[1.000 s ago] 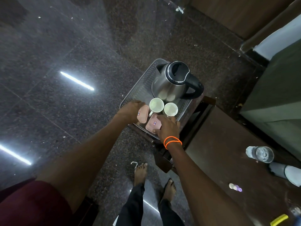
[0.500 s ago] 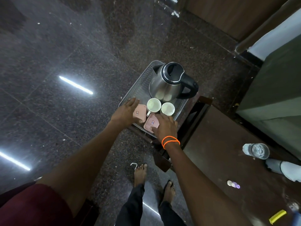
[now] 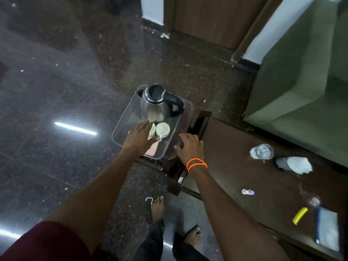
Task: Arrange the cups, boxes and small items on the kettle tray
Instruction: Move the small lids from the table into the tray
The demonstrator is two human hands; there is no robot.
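Neither hand grips: left hand [image 3: 140, 139] lies flat over the pink boxes [image 3: 151, 150], touching one cup [image 3: 152, 129]. Right hand [image 3: 190, 147] has left the tray [image 3: 122, 127], fingers spread. Cups sit before the kettle [image 3: 157, 102]; arranging looks nearly done.

I count one kettle [image 3: 157, 102] on one tray [image 3: 123, 123], with two white cups [image 3: 163, 129] side by side in front of it. One pink box [image 3: 153, 150] shows beneath my left hand [image 3: 138, 138]; any second box is hidden. My right hand [image 3: 189, 147] wears two orange bands [image 3: 196, 164]. On the table [image 3: 235, 147] I count one water bottle [image 3: 262, 151] and one yellow comb [image 3: 300, 216].
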